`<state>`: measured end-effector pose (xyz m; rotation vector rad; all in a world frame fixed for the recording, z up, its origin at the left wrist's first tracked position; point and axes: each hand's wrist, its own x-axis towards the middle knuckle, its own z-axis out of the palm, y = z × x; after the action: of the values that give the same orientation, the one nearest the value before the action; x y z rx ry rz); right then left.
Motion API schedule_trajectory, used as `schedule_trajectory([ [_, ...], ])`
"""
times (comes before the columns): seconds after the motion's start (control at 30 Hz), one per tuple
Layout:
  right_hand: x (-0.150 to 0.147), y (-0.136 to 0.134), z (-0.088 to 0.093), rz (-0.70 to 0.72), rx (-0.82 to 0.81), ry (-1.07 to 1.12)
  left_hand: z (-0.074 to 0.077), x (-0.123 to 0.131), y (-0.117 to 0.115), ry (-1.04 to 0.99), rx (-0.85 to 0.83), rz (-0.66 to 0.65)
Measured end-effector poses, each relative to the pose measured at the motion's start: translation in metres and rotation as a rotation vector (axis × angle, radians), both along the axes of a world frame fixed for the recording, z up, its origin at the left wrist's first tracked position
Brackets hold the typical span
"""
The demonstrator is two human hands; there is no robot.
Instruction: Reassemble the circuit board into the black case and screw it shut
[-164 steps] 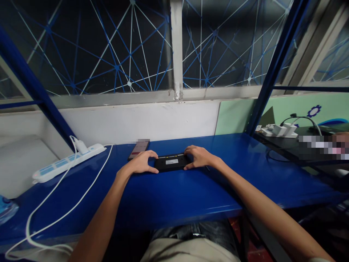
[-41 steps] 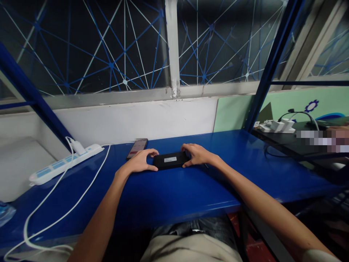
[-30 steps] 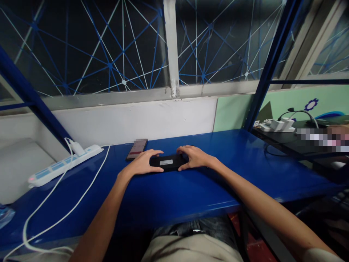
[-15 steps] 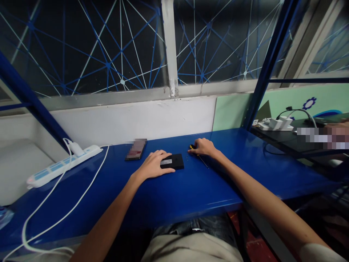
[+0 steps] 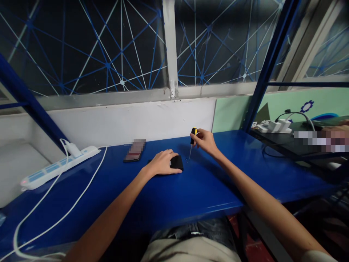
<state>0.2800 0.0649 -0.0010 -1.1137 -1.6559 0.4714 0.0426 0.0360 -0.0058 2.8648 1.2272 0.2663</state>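
Note:
My left hand (image 5: 163,162) lies across a flat black rectangular box (image 5: 177,163) on the blue table, with thumb and fingers along its sides. A light label on the box is mostly covered by that hand. Between the fingertips of my right hand (image 5: 205,141) is a screwdriver (image 5: 193,134) with a black and yellow handle, held nearly upright. Its thin shaft points down to a few tiny metal pieces, probably screws (image 5: 187,159), on the table just right of the box. Whether the tip touches them I cannot tell.
A phone (image 5: 135,151) lies on the blue table (image 5: 174,200) left of the box. Farther left are a white power strip (image 5: 61,167) and a looping white cable (image 5: 89,182). At right, another person's hand (image 5: 336,130) is by a dark desk with plugged-in chargers (image 5: 279,125).
My right hand has raised the screwdriver from lying slanted on the table to nearly upright, tip down by the small pieces. My left hand has slid right, farther over the box.

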Motion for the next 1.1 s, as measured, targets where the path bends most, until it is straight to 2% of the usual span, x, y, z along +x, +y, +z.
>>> schedule_trajectory([
  [0.3, -0.008, -0.007, -0.002, -0.041, 0.161, -0.013, -0.002, -0.003, -0.015, -0.064, -0.033, 0.004],
  [0.8, -0.011, -0.007, -0.005, -0.031, 0.171, -0.044, -0.01, 0.001, -0.017, -0.14, -0.006, -0.009],
  [0.97, -0.008, -0.008, -0.002, -0.043, 0.183, 0.021, -0.012, 0.002, -0.015, -0.194, -0.012, -0.03],
  [1.1, -0.009, -0.009, 0.003, -0.003, 0.146, 0.149, -0.018, 0.003, -0.01, -0.284, 0.056, -0.028],
])
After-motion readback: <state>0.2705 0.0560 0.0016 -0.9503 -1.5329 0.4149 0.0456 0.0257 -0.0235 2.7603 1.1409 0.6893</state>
